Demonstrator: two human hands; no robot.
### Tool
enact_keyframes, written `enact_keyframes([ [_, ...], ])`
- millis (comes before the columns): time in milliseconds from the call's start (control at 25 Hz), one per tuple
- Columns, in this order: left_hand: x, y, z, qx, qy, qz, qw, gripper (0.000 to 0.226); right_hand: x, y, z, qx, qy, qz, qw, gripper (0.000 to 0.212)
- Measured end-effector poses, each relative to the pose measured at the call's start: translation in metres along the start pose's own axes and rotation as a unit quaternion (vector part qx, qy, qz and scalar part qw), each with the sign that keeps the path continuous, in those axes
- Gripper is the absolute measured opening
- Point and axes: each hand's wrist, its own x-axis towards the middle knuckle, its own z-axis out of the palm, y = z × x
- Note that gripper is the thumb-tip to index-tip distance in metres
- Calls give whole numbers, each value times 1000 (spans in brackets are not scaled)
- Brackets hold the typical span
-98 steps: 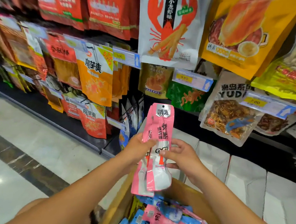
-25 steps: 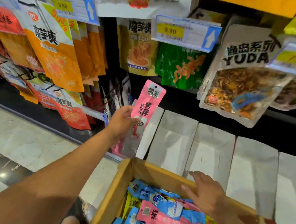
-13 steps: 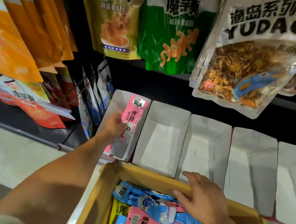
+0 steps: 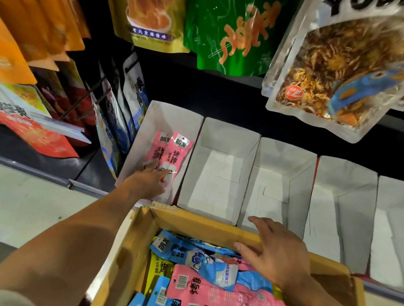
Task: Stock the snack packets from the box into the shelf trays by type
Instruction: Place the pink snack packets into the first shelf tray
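Note:
Two pink snack packets [image 4: 171, 151] lie side by side in the leftmost white shelf tray [image 4: 167, 116]. My left hand [image 4: 146, 184] reaches into that tray, and its fingers rest on the packets' lower ends. My right hand [image 4: 277, 256] rests with spread fingers on the far rim of the cardboard box [image 4: 196, 223], just above the contents. The box holds blue packets [image 4: 197, 257], pink packets [image 4: 218, 298] and a yellow packet [image 4: 159, 268] mixed together.
More white trays stand in a row to the right: a second [image 4: 222, 160], a third [image 4: 280, 176] and further ones [image 4: 344, 192]. A green bag [image 4: 234, 26], a gold bag [image 4: 148, 10] and a clear fish-snack bag [image 4: 342, 68] hang above. Pale floor [image 4: 15, 208] lies at left.
My left hand carried the pink packets down from in front of the shelf into the leftmost tray. My right hand moved from inside the box up onto its far rim.

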Motion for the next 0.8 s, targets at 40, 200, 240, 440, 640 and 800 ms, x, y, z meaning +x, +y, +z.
enact_keyframes([
  [40,-1,0,2,33,-12,7,999,74,0,0,-1,0,1,2,1000,83],
  [200,2,0,9,39,-41,8,998,95,0,-1,-2,4,7,6,1000,85],
  [240,3,0,11,34,-30,8,999,102,1,-1,-1,5,5,6,1000,85],
  [440,0,2,10,41,-35,-10,998,99,2,1,2,3,8,7,1000,84],
  [640,-2,10,11,55,11,-15,998,58,2,2,5,2,16,9,1000,82],
  [800,9,4,11,46,-27,5,999,70,2,2,3,-2,-4,9,1000,81],
])
